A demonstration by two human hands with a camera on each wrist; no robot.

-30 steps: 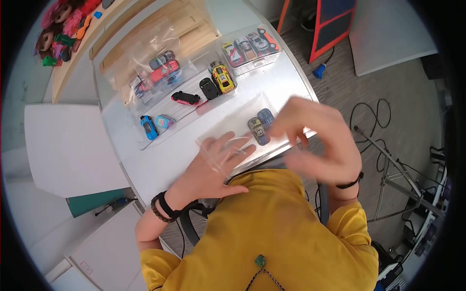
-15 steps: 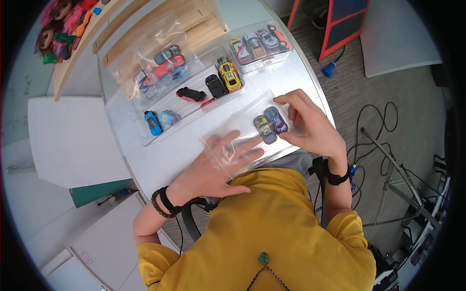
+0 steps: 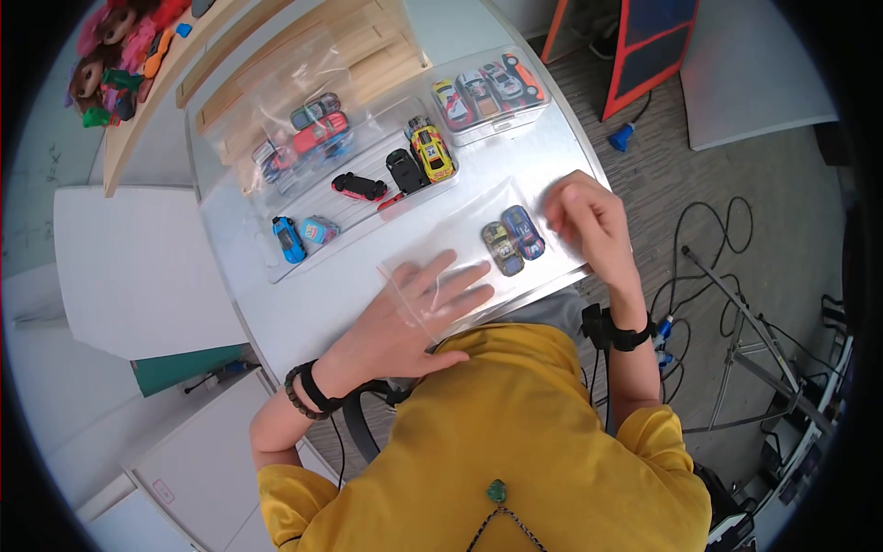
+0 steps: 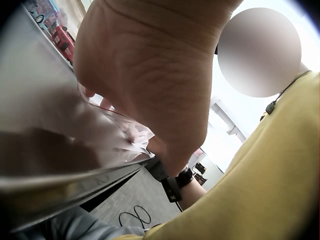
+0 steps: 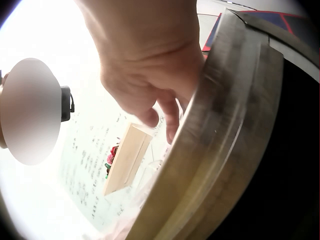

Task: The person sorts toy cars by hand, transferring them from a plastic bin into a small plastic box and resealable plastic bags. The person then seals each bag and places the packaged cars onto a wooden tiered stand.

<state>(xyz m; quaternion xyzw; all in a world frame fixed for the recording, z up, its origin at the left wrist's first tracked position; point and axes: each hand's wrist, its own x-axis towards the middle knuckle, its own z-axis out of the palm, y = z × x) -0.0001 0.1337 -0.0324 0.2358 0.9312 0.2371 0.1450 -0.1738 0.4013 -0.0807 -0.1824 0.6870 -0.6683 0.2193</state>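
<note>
A clear plastic bag (image 3: 467, 221) lies on the white table with two toy cars inside, side by side near its right end. One is a blue racing car (image 3: 522, 232), the other a dark yellowish car (image 3: 502, 248). My left hand (image 3: 414, 304) lies with spread, straight fingers at the bag's left end, and clear film covers those fingers. At the bag's right end, by the table edge, is my right hand (image 3: 593, 221). Its fingers are loosely bent, and the right wrist view shows the thumb apart from a downward-pointing finger.
Behind the bag, a long clear tray (image 3: 345, 221) holds several toy cars. Another bag (image 3: 299, 78) with cars overlaps it. A clear box (image 3: 497, 124) of cars stands at the back right, near a wooden rack (image 3: 368, 37). The metal table edge (image 5: 220, 135) curves beside my right hand.
The right hand came down beside the cars, then shifted slightly right toward the bag's end, its fingers drawing closer together. My left hand has stayed nearly still under the film.
</note>
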